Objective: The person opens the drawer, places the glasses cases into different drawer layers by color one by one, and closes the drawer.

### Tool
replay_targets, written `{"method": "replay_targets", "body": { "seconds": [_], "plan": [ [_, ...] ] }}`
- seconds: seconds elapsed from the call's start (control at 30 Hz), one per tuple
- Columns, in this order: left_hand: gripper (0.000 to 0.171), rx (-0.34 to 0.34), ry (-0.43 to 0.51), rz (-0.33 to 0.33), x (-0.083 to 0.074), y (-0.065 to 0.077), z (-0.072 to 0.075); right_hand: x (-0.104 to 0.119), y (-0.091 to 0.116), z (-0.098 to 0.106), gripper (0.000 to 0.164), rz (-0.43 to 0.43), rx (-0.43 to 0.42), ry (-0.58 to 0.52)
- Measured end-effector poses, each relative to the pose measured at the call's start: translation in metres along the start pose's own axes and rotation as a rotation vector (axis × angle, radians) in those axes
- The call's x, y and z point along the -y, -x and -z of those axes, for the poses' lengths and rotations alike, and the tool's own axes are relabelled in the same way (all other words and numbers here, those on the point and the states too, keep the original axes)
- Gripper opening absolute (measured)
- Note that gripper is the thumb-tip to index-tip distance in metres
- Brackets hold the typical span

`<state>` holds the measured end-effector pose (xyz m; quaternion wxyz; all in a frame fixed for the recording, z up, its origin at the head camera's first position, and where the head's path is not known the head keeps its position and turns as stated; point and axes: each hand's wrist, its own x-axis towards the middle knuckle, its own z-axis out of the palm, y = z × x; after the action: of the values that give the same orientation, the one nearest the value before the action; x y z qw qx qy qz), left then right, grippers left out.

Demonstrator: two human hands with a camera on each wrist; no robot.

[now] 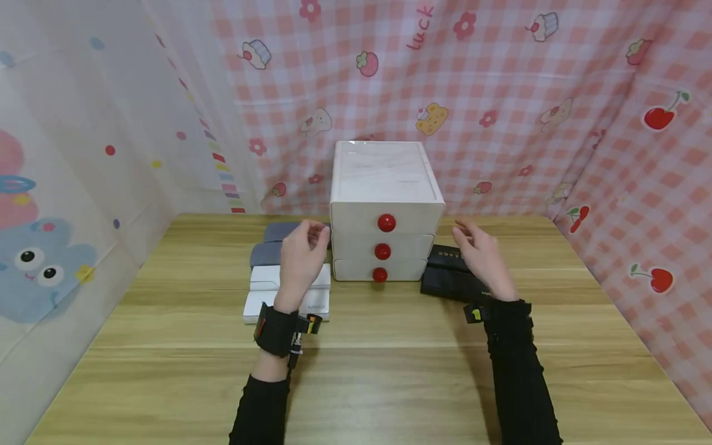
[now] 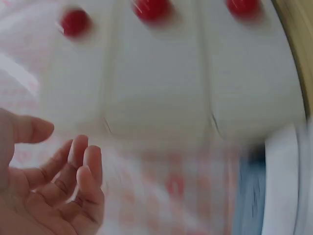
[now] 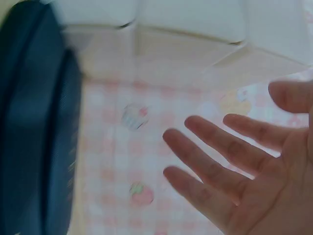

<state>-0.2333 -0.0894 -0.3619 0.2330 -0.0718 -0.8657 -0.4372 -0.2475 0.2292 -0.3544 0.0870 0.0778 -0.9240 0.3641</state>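
A small white drawer cabinet (image 1: pixel 356 219) stands on the table, its three drawers pushed in, each with a round red knob (image 1: pixel 386 222). My left hand (image 1: pixel 300 259) is raised at the cabinet's left, fingers loosely bent and holding nothing. In the head view it overlaps two white boxes (image 1: pixel 259 301) and the grey-blue cases (image 1: pixel 265 254) behind them. On the other side, my right hand (image 1: pixel 486 262) hovers over the black cases (image 1: pixel 450 281), with fingers spread apart and an empty palm in the right wrist view. Part of the black cases is hidden behind this hand.
The wooden table (image 1: pixel 384 371) extends toward me in front of the cabinet. A pink checked curtain (image 1: pixel 500 74) hangs close behind it, and a pale printed curtain (image 1: pixel 128 185) borders the left side.
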Motion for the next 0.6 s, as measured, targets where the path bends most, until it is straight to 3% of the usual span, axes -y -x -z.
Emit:
{"method": "replay_targets", "body": {
  "seconds": [0.17, 0.33, 0.6],
  "plan": [
    [0.03, 0.162, 0.219, 0.097, -0.026, 0.006, -0.012, 0.021, -0.015, 0.013, 0.047, -0.004, -0.06, -0.138],
    [0.04, 0.317, 0.382, 0.22, -0.04, 0.009, -0.025, 0.04, -0.031, 0.024, 0.059, -0.049, 0.017, -0.177],
    [0.049, 0.354, 0.511, 0.309, -0.052, -0.002, -0.042, 0.052, -0.049, 0.032, 0.061, -0.049, 0.081, -0.061]
  ]
}}
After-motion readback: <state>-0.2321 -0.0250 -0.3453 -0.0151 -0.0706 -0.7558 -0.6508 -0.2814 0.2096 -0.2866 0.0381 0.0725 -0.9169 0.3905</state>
